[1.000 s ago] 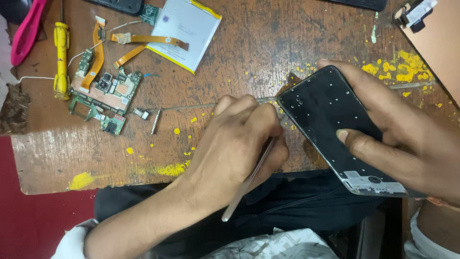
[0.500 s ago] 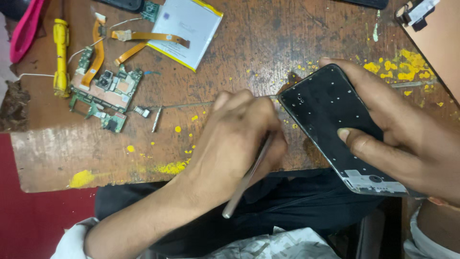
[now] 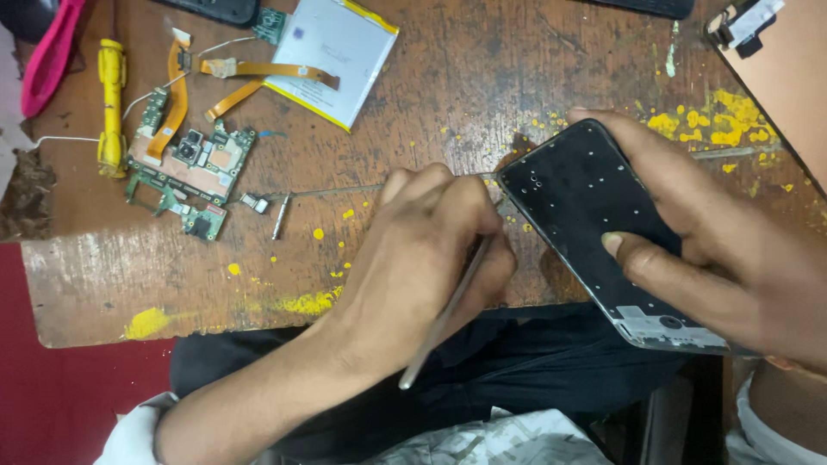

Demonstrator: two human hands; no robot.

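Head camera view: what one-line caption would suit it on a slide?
Left hand works a thin metal tool at the edge of a black phone frame gripped by the right hand over a worn wooden table.

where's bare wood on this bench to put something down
Bare wood runs along the near edge of the table, below the circuit board and left of the left hand. A second patch lies between the flat battery and the phone frame that the right hand holds. The far left corner is crowded with board, ribbon cables and a yellow tool.
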